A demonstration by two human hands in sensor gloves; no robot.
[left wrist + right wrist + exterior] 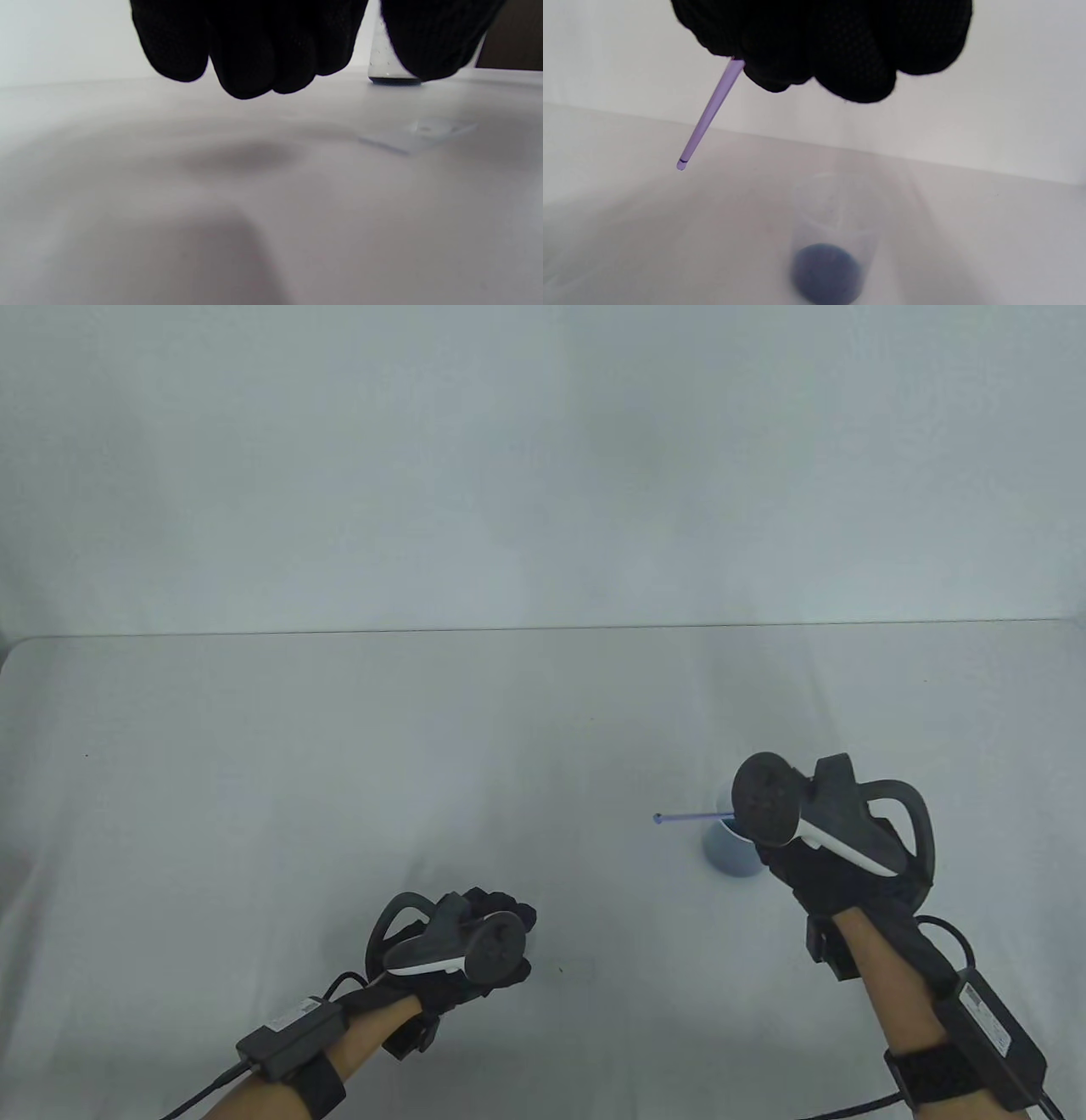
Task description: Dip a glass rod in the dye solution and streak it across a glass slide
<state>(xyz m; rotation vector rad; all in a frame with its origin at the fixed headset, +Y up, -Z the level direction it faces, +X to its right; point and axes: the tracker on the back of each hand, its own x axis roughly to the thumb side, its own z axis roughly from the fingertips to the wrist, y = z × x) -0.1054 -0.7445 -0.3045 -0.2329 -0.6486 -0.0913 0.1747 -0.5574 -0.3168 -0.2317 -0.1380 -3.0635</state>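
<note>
My right hand (785,848) grips a purple glass rod (691,817) and holds it in the air, pointing left, tip clear of the beaker. In the right wrist view the rod (708,116) slants down-left from my gloved fingers (840,55). The clear beaker (730,853) holds dark blue dye at its bottom (825,273) and stands below my right hand. The glass slide (420,135) lies flat on the table, seen faintly in the left wrist view, with the beaker (388,70) behind it. My left hand (488,929) hovers near the front left with fingers (250,55) curled, holding nothing.
The white table (339,780) meets a pale back wall along its far edge (543,629).
</note>
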